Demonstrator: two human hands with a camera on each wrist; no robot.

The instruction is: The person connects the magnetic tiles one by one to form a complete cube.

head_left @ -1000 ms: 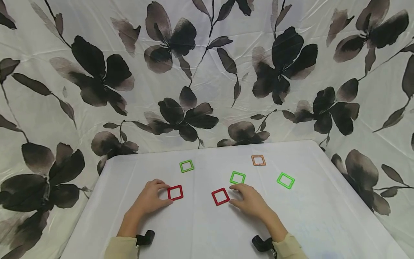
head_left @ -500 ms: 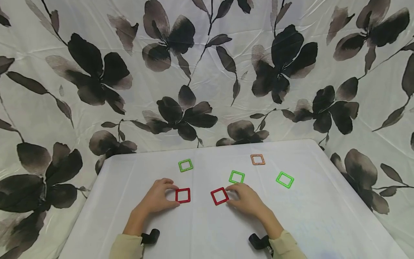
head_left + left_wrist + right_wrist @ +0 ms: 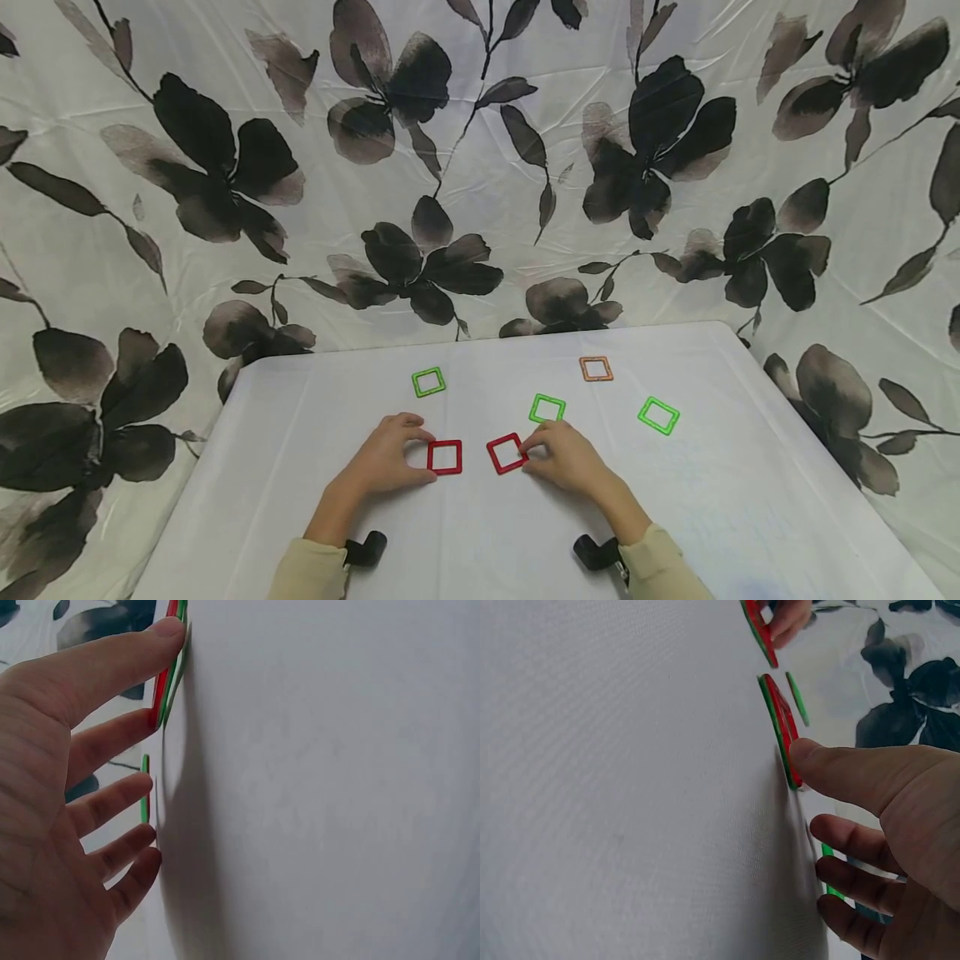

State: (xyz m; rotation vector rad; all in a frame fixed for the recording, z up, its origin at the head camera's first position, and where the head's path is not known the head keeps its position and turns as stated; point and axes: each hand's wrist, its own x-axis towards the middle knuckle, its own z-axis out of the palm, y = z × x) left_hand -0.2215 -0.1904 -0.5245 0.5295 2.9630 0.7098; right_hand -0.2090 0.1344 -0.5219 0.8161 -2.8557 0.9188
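Note:
My left hand (image 3: 386,457) holds a red square frame (image 3: 460,457) by its left side, thumb at the near corner and index finger at the far one. In the left wrist view this left frame (image 3: 161,686) shows a green layer against its red one. To the right, my right hand (image 3: 572,460) pinches the right corner of a second red square frame (image 3: 493,457), which lies turned at an angle. The right wrist view shows the thumb on this right frame (image 3: 775,720), also red over green. A gap separates the two red frames.
Beyond the hands lie a green square frame (image 3: 429,382) at left, another green frame (image 3: 547,407) just past my right fingers, a third green frame (image 3: 659,416) at right, and an orange frame (image 3: 596,369) near the back edge of the white table (image 3: 750,500). Floral cloth (image 3: 480,167) hangs behind.
My left hand has slid its red frame rightward, closer to the other, and the frame has straightened. The fingers of my right hand have closed onto the right red frame, which stays nearly in place.

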